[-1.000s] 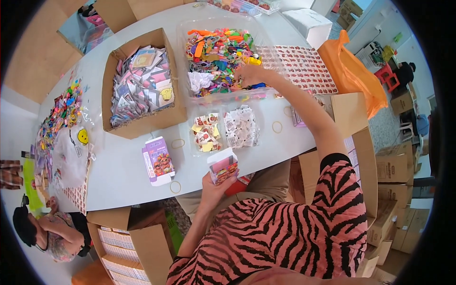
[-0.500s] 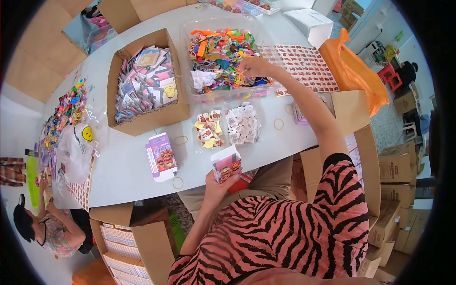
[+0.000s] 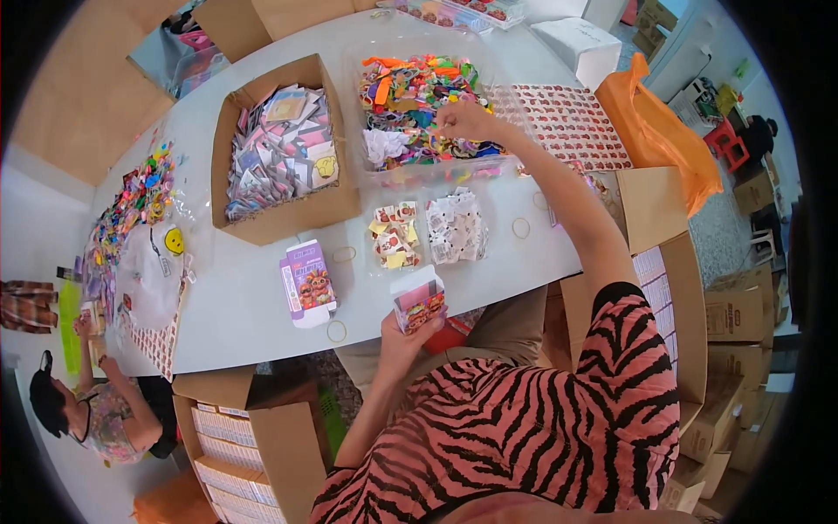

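Note:
My left hand is closed round a small printed carton, held upright with its top flap raised, just off the near table edge. Over a clear plastic bin of colourful small trinkets, my right hand has its fingers pinched together; what they grip, if anything, is too small to name. A white crumpled bunch lies among the trinkets. Between the bin and my left hand are a bag of small red-and-yellow printed pieces and a bag of white printed packets.
A purple carton lies flat beside several rubber bands. Left of the bin stands a cardboard box full of flat packets. Sticker sheets and an orange bag lie right. A co-worker sits at far left.
The whole view has shifted slightly, moving the table things a little to the right. My right hand stays over the trinkets; my left still holds the carton.

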Available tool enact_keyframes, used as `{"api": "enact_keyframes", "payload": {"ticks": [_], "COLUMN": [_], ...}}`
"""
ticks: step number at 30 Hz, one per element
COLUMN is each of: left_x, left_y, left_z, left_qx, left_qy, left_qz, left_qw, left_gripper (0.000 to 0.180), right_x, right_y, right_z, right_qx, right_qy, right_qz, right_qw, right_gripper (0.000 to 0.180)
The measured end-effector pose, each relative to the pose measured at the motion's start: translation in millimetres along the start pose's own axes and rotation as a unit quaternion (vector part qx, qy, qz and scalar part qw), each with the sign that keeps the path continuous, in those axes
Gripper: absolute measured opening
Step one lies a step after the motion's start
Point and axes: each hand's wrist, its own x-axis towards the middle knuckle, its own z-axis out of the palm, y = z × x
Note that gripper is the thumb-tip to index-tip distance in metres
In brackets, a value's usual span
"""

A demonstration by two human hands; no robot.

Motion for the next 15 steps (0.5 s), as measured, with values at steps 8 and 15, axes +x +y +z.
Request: {"api": "enact_keyframes", "payload": {"ticks": [8, 15], "left_x": [42.2, 55.9], "left_y": [1.1, 13.8], "left_z": [-17.2, 3.7], "left_qx": [0.046, 0.038], "left_qy": [0.019, 0.014], "left_qz": [0.039, 0.061], "left_qw": [0.998, 0.997], "left_gripper": [0.029, 0.032], "right_x": [-22.7, -73.9], "right_y": [-105.7, -185.6], "right_z": [-41.8, -39.2], "right_qx": [0.232, 0.296], "right_qy": [-0.046, -0.075], "right_qz": [0.045, 0.035], "right_qw": [0.971, 0.951], "right_gripper": [0.010, 0.006]}}
